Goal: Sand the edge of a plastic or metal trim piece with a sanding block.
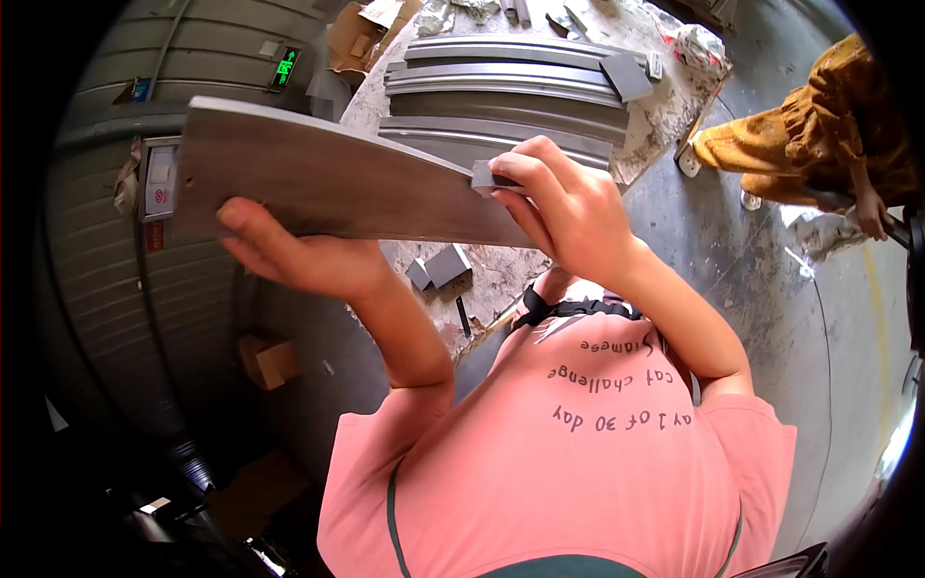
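Props grey panel [332, 178] across ctr-left of frame w/ L hand [313, 260] gripping lower edge, prob. for steadiness, & pinches small grey block [481, 177] in R hand [573, 207] at upper edge.

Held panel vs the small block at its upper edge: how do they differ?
Size: the panel is long and broad; the small block is tiny beside it.
Grip: the panel rests in the left hand, thumb across its face; the small block is pinched by the right hand.
Shared: both are greyish and hand-held.
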Demonstrator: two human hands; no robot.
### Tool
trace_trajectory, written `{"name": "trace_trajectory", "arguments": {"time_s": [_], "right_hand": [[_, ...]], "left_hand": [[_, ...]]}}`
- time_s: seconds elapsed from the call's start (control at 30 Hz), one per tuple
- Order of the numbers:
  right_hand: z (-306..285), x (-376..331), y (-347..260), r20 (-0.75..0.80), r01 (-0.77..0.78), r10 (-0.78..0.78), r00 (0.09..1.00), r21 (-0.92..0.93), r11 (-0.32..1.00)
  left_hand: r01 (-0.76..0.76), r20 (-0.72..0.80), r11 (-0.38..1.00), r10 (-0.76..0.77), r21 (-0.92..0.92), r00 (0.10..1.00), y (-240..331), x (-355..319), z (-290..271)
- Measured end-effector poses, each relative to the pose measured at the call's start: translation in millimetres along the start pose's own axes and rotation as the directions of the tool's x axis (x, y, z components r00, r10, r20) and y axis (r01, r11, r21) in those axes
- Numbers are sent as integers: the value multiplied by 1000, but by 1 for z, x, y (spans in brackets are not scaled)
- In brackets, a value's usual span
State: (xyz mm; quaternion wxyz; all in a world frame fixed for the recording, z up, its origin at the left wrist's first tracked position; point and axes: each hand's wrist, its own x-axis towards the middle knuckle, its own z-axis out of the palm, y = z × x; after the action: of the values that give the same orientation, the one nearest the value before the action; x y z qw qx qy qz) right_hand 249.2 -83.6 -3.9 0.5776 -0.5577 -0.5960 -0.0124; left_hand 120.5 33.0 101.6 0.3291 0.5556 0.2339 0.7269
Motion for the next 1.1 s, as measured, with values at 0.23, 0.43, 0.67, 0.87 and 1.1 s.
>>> {"name": "trace_trajectory", "arguments": {"time_s": [0.23,0.43,0.67,0.87,1.1], "right_hand": [[13,-67,55,219,-257,262,940,-54,965],[-4,-15,13,143,-577,562,814,296,761],[32,-4,0,-30,-466,539,842,462,755],[45,-18,-5,-170,-411,479,861,323,853],[58,-42,3,-162,-498,526,835,182,848]], "left_hand": [[-54,8,981,53,188,999,-7,4,-2],[-55,11,969,54,241,998,0,-2,1],[-82,99,973,62,216,993,-5,1,-3],[-101,144,986,82,129,986,-13,10,-11],[-92,149,993,80,72,986,-16,12,-21]]}}
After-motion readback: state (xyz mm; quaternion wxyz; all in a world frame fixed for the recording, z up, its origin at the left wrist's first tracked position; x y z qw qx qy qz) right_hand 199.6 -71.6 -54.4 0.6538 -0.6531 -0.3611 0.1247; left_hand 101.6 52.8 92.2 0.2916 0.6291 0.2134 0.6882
